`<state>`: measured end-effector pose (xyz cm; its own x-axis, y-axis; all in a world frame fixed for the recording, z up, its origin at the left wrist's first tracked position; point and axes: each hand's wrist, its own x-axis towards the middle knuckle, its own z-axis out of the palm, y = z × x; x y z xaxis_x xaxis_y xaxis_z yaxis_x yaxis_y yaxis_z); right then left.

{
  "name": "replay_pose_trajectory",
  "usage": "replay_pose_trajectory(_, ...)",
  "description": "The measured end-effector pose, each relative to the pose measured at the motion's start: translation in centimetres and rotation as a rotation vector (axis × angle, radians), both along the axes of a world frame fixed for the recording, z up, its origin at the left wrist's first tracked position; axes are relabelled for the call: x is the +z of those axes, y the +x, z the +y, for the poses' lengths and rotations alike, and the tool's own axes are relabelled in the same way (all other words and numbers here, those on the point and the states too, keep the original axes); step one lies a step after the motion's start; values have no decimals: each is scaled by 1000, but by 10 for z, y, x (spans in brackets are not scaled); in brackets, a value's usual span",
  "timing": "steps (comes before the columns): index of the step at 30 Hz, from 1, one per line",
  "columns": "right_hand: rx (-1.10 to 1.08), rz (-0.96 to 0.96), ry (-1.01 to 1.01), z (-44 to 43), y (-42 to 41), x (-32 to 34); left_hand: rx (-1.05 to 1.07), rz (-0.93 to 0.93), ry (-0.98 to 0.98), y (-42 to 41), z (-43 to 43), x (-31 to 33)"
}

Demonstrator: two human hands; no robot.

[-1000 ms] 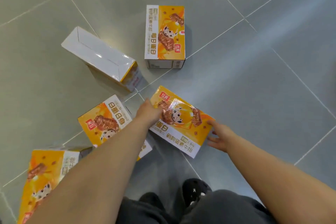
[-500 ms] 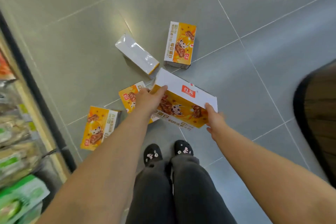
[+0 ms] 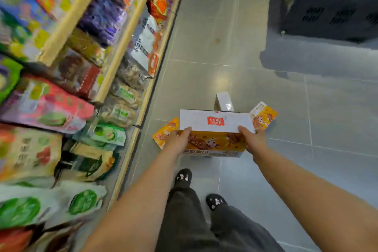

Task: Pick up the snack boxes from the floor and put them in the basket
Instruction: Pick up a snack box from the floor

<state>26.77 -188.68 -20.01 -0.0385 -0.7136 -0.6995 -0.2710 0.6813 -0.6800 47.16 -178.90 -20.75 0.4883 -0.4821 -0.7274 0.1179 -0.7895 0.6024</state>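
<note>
Now my left hand and right hand clasp the snack box; I'd carry it level to the one-o'clock basket.

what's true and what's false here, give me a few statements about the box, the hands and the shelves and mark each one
1. The left hand and right hand hold one snack box, one at each end. True.
2. The snack box sits inside the dark basket. False: it is held above the floor, apart from the basket at the upper right.
3. Shelves of packaged goods stand on the person's left. True.
4. No boxes lie on the floor. False: a left floor box, a white floor box and a right floor box lie there.
5. The held box's white side with a red logo faces up. True.
</note>
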Motion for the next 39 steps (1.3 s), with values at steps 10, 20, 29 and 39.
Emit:
replay_pose_trajectory(10, 840, -30, -90, 106, 79, 26, 831, 107, -59, -59, 240, 15)
replay_pose_trajectory(20, 1458, -87, -141, 366, 95, 63, 1469, 21, -197, -175, 507, -33)
replay_pose_trajectory(29, 1766, -53, -135, 607, 3, 48, 1848, -24, -214, -331, 713, -13)
replay_pose_trajectory(39, 1972, -31, -97, 774, -3, 32, 2017, 41, -166, -362, 834, 53)
